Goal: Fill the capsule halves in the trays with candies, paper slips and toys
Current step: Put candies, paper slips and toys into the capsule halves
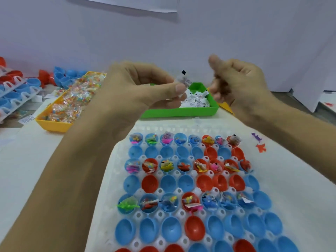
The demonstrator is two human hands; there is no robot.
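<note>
A white tray (283, 180) lies in front of me with rows of blue and red capsule halves (168, 183). Alternate rows hold candies, slips and small toys; the rows between hold nothing. My left hand (138, 88) is raised above the tray's far end and pinches folded paper slips (183, 81) between thumb and fingers. My right hand (236, 79) hovers beside it, blurred, fingers curled near the slips; whether it holds one is unclear. Behind the hands a green bin (181, 111) holds more paper slips. A yellow bin (52, 124) at left holds wrapped candies (72, 104).
Stacked trays with blue and red capsule halves (16, 93) stand at the far left. Loose blue halves (61, 77) lie behind the yellow bin. Two small toys, purple (256, 137) and orange (261, 148), lie on the table right of the tray. A white wall rises behind.
</note>
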